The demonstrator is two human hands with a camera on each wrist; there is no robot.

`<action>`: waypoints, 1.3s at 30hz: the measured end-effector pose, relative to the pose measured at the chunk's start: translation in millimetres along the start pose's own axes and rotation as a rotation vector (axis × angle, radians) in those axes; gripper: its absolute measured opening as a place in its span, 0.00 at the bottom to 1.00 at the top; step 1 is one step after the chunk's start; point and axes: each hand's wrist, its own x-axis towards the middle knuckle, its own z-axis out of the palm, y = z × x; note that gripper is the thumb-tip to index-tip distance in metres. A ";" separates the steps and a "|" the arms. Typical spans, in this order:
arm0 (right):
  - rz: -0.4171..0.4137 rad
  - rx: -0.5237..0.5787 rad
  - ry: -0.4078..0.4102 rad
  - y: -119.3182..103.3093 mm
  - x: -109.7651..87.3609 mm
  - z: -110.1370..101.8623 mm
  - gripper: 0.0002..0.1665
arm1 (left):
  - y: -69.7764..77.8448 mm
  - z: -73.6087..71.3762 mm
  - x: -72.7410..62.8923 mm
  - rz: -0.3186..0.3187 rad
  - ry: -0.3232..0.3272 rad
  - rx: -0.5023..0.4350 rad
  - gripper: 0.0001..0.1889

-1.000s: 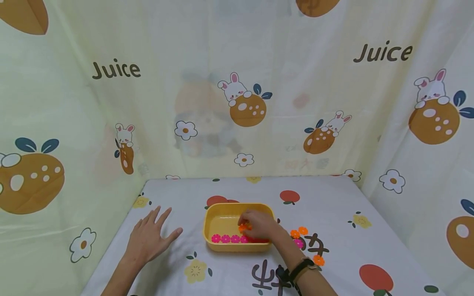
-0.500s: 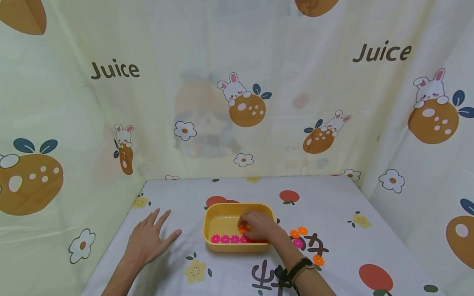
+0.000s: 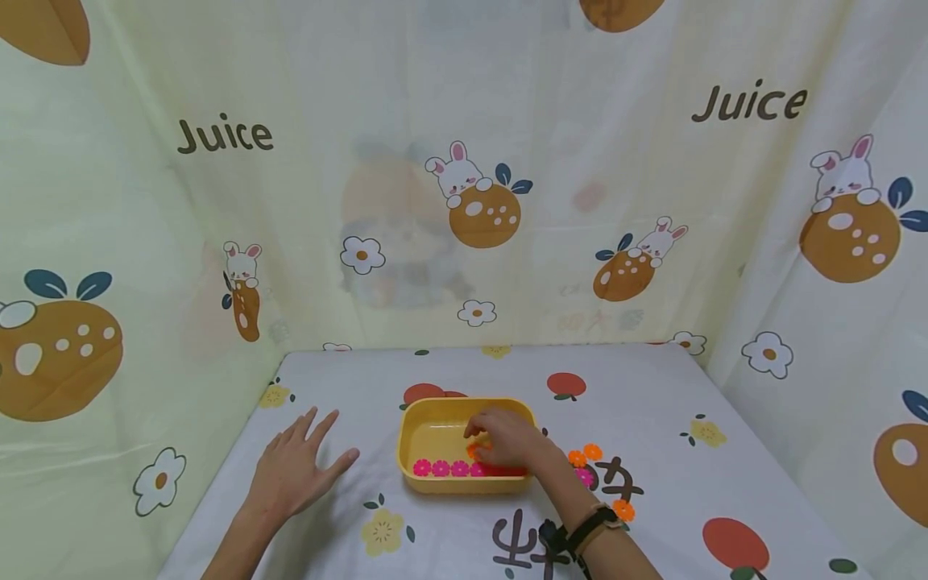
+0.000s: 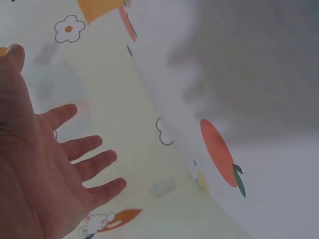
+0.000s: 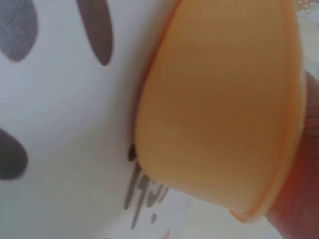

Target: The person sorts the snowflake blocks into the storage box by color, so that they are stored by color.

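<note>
My right hand (image 3: 502, 439) reaches into a yellow tray (image 3: 428, 486), its fingers curled around a small orange flower-shaped piece (image 3: 473, 451). Part of that piece shows between thumb and index finger. Along the tray's near inner side runs a row of pink flower-shaped pieces (image 3: 441, 468); the right hand hides the row's right end. In the right wrist view the tray's outer wall (image 5: 214, 104) covers most of the hand. My left hand (image 3: 290, 467) is held to the left of the tray, fingers spread and holding nothing; its bare palm (image 4: 42, 179) shows in the left wrist view.
Right of the tray, several loose flower pieces lie on the printed tablecloth (image 3: 638, 411): orange ones (image 3: 623, 510) and a pink one (image 3: 584, 477). Patterned curtains (image 3: 326, 193) stand behind and on both sides. A dark band (image 3: 586, 525) circles the right wrist.
The right hand stays at the same spot in the tray; its index finger has lifted slightly and less orange shows at the fingertips. The left hand has barely moved.
</note>
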 end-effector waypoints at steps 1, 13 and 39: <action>0.002 0.000 0.002 -1.4 -0.4 -2.0 0.15 | 0.3 -0.4 -0.3 0.000 0.001 -0.002 0.52; 0.003 -0.008 0.047 -13.8 -7.3 -24.7 0.18 | 1.0 1.3 -2.7 0.009 0.000 -0.020 0.50; 0.100 0.045 0.182 19.6 -47.7 -48.8 0.19 | 1.1 10.0 -0.2 -0.008 -0.018 -0.018 0.51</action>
